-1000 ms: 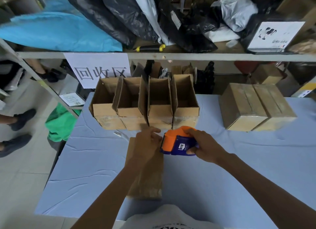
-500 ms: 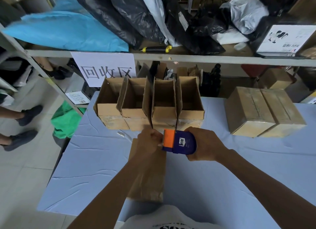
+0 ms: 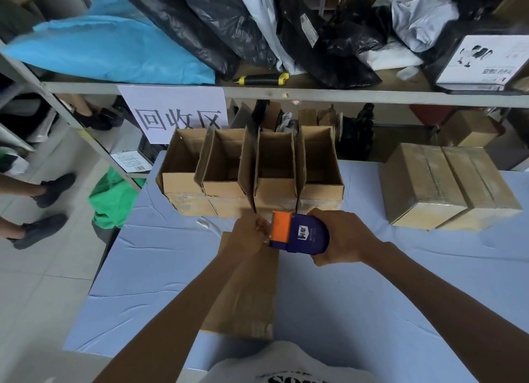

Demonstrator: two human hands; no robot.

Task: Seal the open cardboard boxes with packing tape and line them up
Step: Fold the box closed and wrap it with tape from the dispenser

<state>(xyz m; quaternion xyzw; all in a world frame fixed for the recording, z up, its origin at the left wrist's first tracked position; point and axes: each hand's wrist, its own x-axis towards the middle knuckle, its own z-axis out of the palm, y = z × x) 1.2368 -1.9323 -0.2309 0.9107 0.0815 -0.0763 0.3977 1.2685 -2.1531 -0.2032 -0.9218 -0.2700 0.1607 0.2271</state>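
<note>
Tape end hidden inside left hand [image 3: 248, 237] beside tape dispenser [image 3: 299, 233].

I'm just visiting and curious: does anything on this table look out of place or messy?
Only a small whitish scrap lying loose on the light blue tablecloth, just in front of the row of four open brown cardboard boxes. I cannot tell what it is.

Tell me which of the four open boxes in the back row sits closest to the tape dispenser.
The third open box from the left, directly behind the tape dispenser that the right hand grips; the other three stand further to either side.
</note>
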